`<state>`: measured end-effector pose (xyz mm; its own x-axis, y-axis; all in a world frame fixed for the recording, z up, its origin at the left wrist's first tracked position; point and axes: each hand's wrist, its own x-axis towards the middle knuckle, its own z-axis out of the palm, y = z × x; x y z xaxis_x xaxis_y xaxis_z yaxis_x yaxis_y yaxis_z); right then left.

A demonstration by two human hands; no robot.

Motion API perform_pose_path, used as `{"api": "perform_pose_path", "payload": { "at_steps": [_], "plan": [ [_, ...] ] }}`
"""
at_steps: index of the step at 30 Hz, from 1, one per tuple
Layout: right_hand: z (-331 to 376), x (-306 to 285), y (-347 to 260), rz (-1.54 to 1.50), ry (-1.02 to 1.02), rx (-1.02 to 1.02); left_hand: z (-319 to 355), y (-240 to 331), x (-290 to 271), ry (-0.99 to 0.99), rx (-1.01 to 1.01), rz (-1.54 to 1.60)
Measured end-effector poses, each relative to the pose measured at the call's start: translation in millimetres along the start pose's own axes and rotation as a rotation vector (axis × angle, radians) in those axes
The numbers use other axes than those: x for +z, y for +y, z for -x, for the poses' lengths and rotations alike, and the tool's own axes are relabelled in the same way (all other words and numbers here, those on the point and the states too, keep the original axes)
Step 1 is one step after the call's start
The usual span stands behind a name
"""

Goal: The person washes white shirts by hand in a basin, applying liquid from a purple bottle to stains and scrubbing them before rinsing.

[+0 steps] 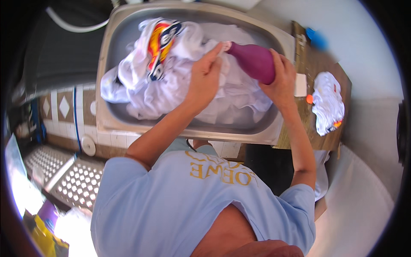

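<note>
A purple bottle (253, 62) with a pale cap (227, 46) lies tilted in the air above the sink, its neck toward the left. My right hand (280, 79) is closed around the wide bottom end. At the neck, the fingers of my left hand (205, 77) are closed at the cap; the grip is partly hidden. Below both hands, a heap of wet white clothes (171, 92) fills the metal sink basin (102, 113). One garment bears a red, yellow and dark blue printed patch (160, 47) on the left side of the heap.
Right of the sink, a wooden table (295, 132) carries a folded white cloth (329, 103), a small orange cap (309, 99) and a whitish block (300, 85). A blue object (317, 38) is beyond it. Perforated panels (79, 186) are at lower left.
</note>
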<state>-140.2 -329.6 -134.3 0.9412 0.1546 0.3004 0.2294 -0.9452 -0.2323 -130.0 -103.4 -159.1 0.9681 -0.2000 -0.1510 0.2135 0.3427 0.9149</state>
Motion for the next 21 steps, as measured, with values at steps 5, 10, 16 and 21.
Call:
{"api": "perform_pose_path", "payload": {
  "at_steps": [5,10,16,21],
  "plan": [
    [6,1,-1,-0.122,0.033,0.060,-10,18,-8,-0.140,-0.227,0.401],
    [-3,-20,10,-0.153,0.043,0.032,-19,17,-27,-0.138,-0.380,0.499],
    [-25,-27,19,-0.054,0.005,-0.148,-12,24,-23,-0.178,-0.433,0.592],
    [-34,-18,24,-0.030,-0.032,-0.165,0,30,-9,-0.107,-0.397,0.726]
  ]
}}
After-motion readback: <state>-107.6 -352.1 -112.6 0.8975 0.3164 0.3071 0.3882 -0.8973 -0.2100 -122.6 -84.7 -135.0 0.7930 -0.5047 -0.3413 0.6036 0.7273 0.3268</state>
